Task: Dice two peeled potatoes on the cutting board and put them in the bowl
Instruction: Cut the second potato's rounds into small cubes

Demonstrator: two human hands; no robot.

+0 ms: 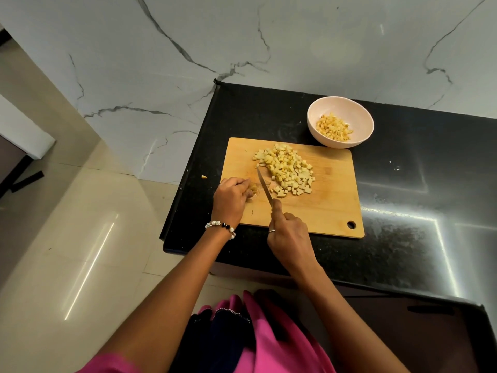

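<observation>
A wooden cutting board [330, 205] lies on the black counter. A heap of yellow potato dice [287, 169] covers its upper middle. At the board's left edge my left hand [231, 199] curls its fingers over a small remaining potato piece [253, 188], mostly hidden. My right hand [289, 235] grips the handle of a knife [264, 187], whose blade points up and left between the small piece and the heap. A pale pink bowl [360, 114] behind the board holds a small pile of diced potato [333, 127].
The black counter [403, 184] ends just left of the board, with tiled floor [80, 224] below. One stray potato bit [204, 177] lies on the counter's left rim. A marble wall [242, 36] stands behind.
</observation>
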